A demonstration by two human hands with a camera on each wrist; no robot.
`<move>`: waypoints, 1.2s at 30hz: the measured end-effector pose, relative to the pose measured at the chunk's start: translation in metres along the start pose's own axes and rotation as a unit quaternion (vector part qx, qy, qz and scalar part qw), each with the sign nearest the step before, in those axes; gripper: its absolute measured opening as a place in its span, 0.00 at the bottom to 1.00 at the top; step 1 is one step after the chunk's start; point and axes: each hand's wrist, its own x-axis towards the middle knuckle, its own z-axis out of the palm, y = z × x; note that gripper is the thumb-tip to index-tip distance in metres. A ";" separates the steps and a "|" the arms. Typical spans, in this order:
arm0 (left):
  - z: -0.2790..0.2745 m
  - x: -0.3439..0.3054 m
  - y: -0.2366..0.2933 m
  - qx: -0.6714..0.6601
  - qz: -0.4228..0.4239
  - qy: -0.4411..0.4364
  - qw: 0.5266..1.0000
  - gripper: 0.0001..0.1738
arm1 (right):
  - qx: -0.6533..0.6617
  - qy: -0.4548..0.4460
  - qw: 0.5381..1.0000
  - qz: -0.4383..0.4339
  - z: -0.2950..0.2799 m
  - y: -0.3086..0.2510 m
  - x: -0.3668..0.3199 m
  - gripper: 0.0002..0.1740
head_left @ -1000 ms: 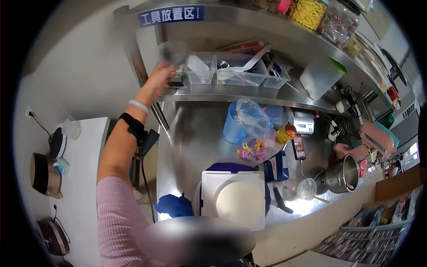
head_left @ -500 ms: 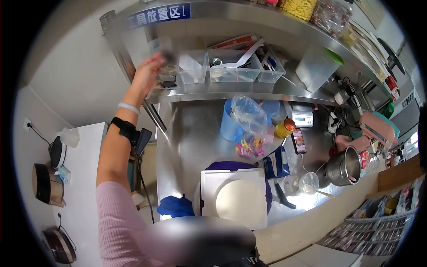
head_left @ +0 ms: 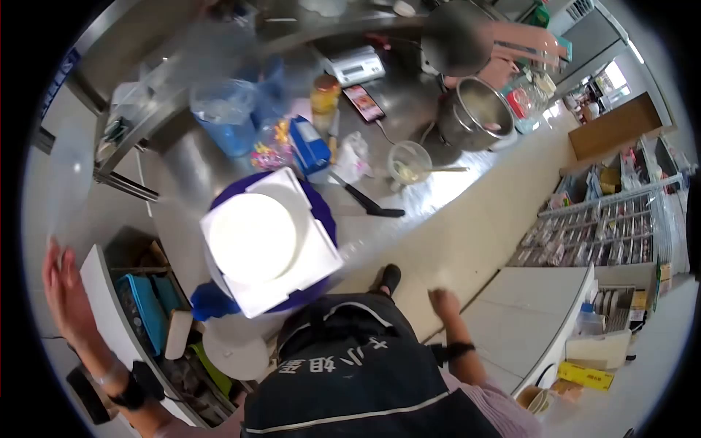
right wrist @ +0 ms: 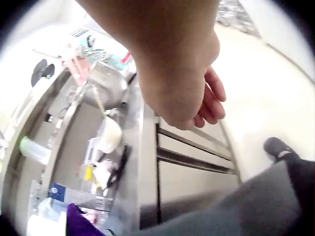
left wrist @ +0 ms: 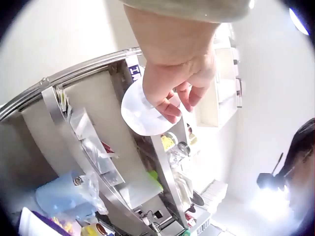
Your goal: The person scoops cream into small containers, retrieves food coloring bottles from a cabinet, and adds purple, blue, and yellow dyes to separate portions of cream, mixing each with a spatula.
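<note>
My left hand (head_left: 69,292) is raised at the far left of the head view. In the left wrist view its fingers and thumb pinch a translucent, rounded plastic piece (left wrist: 140,115); its exact kind does not show. My right hand (head_left: 444,303) hangs beside the body, fingers loosely curled, holding nothing. On the worktop, in front of the apron, a smooth pale round cake (head_left: 252,237) sits on a square white board (head_left: 314,259) with raised edges. Purple material (head_left: 321,204) shows beneath the board. A crumpled blue cloth or glove (head_left: 212,301) lies beside it.
Behind the board stand a blue jug (head_left: 226,128), a blue packet (head_left: 309,146) and a yellow jar (head_left: 325,93). A black-handled tool (head_left: 372,206), a small tub (head_left: 409,162) and a metal pot (head_left: 475,113) are farther right. A steel shelf (head_left: 128,182) juts out at left.
My left hand has left the shelf's tool area and moved down and left with the translucent piece. The view has turned right, and my right hand has come into sight.
</note>
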 end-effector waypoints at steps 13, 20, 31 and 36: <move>0.422 -0.143 0.004 -0.090 -0.229 -0.007 0.969 0.08 | 0.114 0.303 0.898 -0.300 -0.291 -0.023 0.288 0.29; 0.584 -0.146 -0.051 -0.148 -0.368 -0.161 0.904 0.12 | -0.147 0.156 0.915 -0.341 -0.333 0.001 0.389 0.12; 0.755 -0.110 -0.160 -0.074 -0.318 -0.470 0.820 0.14 | -0.235 0.106 0.894 -0.365 -0.400 0.025 0.404 0.12; 0.776 -0.134 -0.246 -0.085 -0.327 -0.416 0.845 0.15 | -0.152 0.107 0.941 -0.284 -0.406 0.039 0.409 0.09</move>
